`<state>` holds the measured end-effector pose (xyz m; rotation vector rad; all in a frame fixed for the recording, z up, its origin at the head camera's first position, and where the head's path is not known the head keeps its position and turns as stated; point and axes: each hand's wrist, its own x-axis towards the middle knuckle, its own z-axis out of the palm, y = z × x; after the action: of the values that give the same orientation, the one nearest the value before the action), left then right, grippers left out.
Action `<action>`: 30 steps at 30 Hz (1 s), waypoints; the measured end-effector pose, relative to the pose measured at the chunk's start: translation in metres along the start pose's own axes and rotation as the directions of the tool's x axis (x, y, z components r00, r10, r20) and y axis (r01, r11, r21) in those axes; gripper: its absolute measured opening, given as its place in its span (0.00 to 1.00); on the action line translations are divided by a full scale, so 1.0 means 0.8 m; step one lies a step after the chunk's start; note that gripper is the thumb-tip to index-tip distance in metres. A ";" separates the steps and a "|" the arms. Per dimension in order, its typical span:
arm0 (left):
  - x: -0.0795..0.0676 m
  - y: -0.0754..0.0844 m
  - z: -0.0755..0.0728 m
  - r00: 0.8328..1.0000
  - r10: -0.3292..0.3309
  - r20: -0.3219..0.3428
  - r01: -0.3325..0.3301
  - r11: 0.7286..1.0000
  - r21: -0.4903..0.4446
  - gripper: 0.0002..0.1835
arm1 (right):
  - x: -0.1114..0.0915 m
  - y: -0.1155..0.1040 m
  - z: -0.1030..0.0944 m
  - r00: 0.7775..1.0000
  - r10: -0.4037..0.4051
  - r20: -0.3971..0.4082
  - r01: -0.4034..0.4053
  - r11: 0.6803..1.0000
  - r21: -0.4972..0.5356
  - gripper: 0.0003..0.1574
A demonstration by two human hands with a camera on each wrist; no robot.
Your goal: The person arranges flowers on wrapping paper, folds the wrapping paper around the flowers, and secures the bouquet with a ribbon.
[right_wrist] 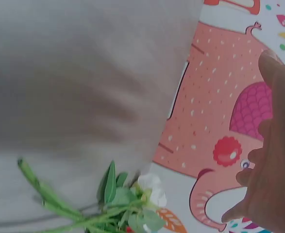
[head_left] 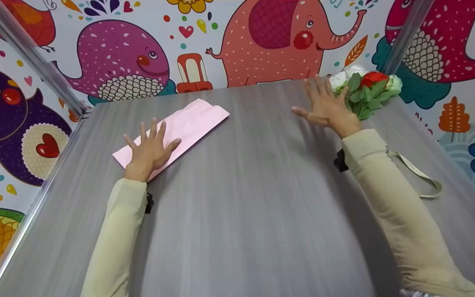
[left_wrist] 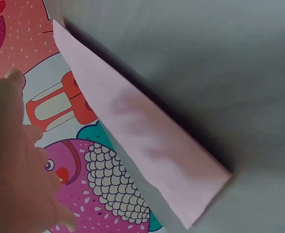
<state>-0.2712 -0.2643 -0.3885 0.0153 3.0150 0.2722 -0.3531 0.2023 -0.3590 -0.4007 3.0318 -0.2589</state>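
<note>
In the head view, my left hand [head_left: 147, 150] is held with fingers spread over a flat, folded piece of pink paper [head_left: 198, 119]. The left wrist view shows a gap between that hand [left_wrist: 16, 165] and the pink paper [left_wrist: 132, 121], with the hand's shadow falling on it. My right hand [head_left: 327, 105], fingers also spread, hovers above the table just left of a bunch of flowers [head_left: 367, 88] with white and red blooms. Green stems [right_wrist: 55, 201] and leaves lie below the right hand [right_wrist: 273, 145] in the right wrist view. Neither hand holds anything.
The grey wood-grain table [head_left: 254, 206] meets a wall [head_left: 196, 41] printed with cartoon animals at its back. Metal posts [head_left: 39, 57] stand at the back corners. A pale strap [head_left: 431, 183] loops beside the right sleeve.
</note>
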 end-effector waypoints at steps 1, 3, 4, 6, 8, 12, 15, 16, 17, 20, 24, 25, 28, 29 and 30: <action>-0.002 -0.002 0.001 1.000 0.000 0.000 0.000 1.000 -0.002 0.52 | 0.001 -0.003 0.002 1.000 -0.009 -0.001 0.009 1.000 0.006 0.65; -0.007 -0.008 0.005 1.000 -0.001 0.002 0.001 1.000 -0.013 0.52 | 0.002 -0.011 0.007 1.000 -0.028 -0.001 0.028 1.000 0.015 0.64; -0.009 -0.010 0.006 1.000 -0.001 0.001 0.001 1.000 -0.017 0.52 | 0.003 -0.015 0.010 0.999 -0.037 -0.001 0.037 0.999 0.017 0.64; -0.014 -0.015 0.009 1.000 -0.002 -0.002 0.002 1.000 -0.029 0.52 | 0.004 -0.022 0.016 0.999 -0.054 0.006 0.054 0.998 0.029 0.64; -0.019 -0.019 0.012 1.000 -0.003 -0.007 0.002 0.999 -0.041 0.52 | 0.005 -0.031 0.022 0.997 -0.072 0.013 0.071 0.997 0.042 0.63; -0.030 -0.026 0.016 1.000 -0.018 -0.010 0.018 0.997 -0.081 0.52 | 0.009 -0.048 0.035 0.994 -0.102 0.028 0.099 0.991 0.085 0.64; -0.036 -0.029 0.017 0.999 -0.041 -0.011 0.039 0.992 -0.124 0.52 | 0.013 -0.063 0.044 0.993 -0.115 0.023 0.112 0.988 0.109 0.64; -0.040 -0.030 0.018 0.999 -0.049 -0.010 0.047 0.990 -0.136 0.51 | 0.013 -0.070 0.047 0.992 -0.122 0.027 0.118 0.986 0.117 0.64; -0.044 -0.032 0.019 0.998 -0.058 -0.008 0.056 0.988 -0.147 0.50 | 0.014 -0.077 0.050 0.991 -0.131 0.030 0.126 0.985 0.121 0.64; -0.053 -0.039 0.023 0.997 -0.078 -0.001 0.076 0.982 -0.172 0.48 | 0.018 -0.098 0.060 0.987 -0.159 0.034 0.153 0.978 0.143 0.64; -0.065 -0.052 0.029 0.994 -0.104 0.019 0.106 0.975 -0.197 0.47 | 0.022 -0.124 0.072 0.979 -0.201 0.040 0.190 0.964 0.183 0.65; -0.067 -0.054 0.031 0.994 -0.110 0.018 0.111 0.973 -0.202 0.47 | 0.024 -0.128 0.074 0.977 -0.208 0.041 0.197 0.962 0.190 0.65; -0.072 -0.062 0.035 0.991 -0.132 0.023 0.134 0.966 -0.223 0.48 | 0.028 -0.143 0.082 0.974 -0.220 0.050 0.204 0.953 0.223 0.65; -0.073 -0.064 0.036 0.990 -0.141 0.025 0.143 0.963 -0.230 0.48 | 0.029 -0.148 0.085 0.974 -0.219 0.056 0.200 0.951 0.236 0.64; -0.074 -0.066 0.037 0.988 -0.150 0.032 0.153 0.959 -0.239 0.47 | 0.031 -0.153 0.088 0.975 -0.214 0.066 0.192 0.950 0.245 0.64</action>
<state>-0.2093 -0.3126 -0.4201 -0.2332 2.9261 0.6170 -0.3397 0.0679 -0.4075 -0.6848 2.8239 -0.5913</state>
